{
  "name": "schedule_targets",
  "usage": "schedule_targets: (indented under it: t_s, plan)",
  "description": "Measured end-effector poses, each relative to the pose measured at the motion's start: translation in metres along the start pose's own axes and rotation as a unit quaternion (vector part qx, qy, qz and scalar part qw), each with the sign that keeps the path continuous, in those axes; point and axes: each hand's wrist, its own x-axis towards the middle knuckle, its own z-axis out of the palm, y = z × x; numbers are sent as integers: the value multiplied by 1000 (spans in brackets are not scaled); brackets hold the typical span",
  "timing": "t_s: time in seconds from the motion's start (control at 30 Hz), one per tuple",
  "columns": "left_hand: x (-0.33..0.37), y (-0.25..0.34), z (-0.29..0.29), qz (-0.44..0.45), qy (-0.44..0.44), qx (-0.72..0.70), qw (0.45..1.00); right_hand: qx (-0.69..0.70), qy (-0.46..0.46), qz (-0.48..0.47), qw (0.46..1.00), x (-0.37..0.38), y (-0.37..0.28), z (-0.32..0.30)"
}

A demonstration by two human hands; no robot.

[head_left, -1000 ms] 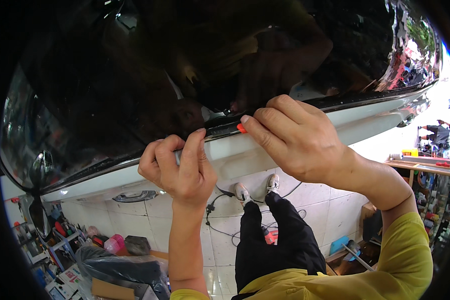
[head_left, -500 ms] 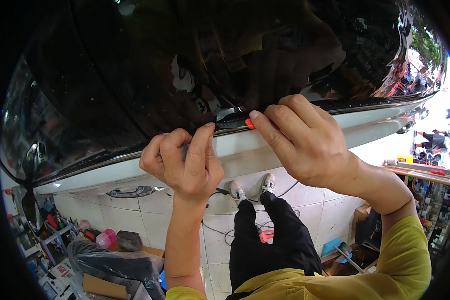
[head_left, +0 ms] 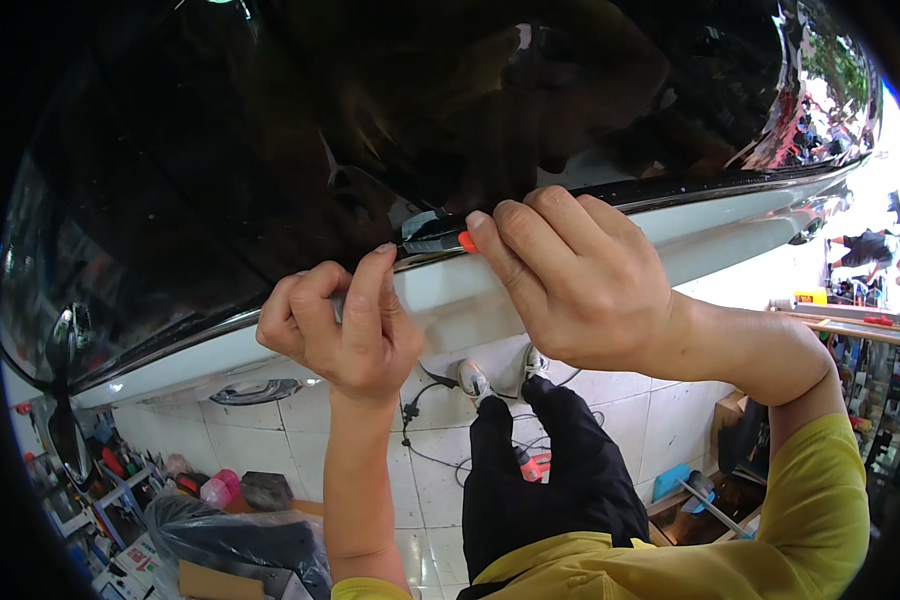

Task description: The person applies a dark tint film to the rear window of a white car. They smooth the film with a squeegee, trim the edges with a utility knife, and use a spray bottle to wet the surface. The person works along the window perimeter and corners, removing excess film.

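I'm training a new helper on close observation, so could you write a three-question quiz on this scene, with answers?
1. True or false: the small orange item is at the fingertips of the right hand.
2. Multiple choice: what colour is the right sleeve? A blue; B yellow; C white.
3. Fill in the missing word, "touching" or "apart": the left hand and the right hand are ___.

Key: 1 true; 2 B; 3 apart.
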Motion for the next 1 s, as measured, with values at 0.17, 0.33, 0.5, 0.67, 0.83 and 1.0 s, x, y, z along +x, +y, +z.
schedule_targets:
  t_s: [0.17,0.33,0.5,0.67,0.83,1.0]
  plan:
    - [-1,-1,0,16,5,4,1000,-16,-10,-2,1000,-8,2,-4]
    - [-3,-1,-1,15,-7,5,1000,-31,-14,-5,999,-19,11,-9]
    - [-4,1,3,31,7,20,999,-34,-20,-6,999,-37,31,-21]
    - [-6,3,2,29,-2,32,999,-44,-15,-1,999,-64,54,-32]
    - [-6,8,0,39,-15,49,998,-62,-9,3,998,-95,79,-48]
    - [-5,12,0,47,-12,66,997,-68,-17,16,997,-123,102,-66]
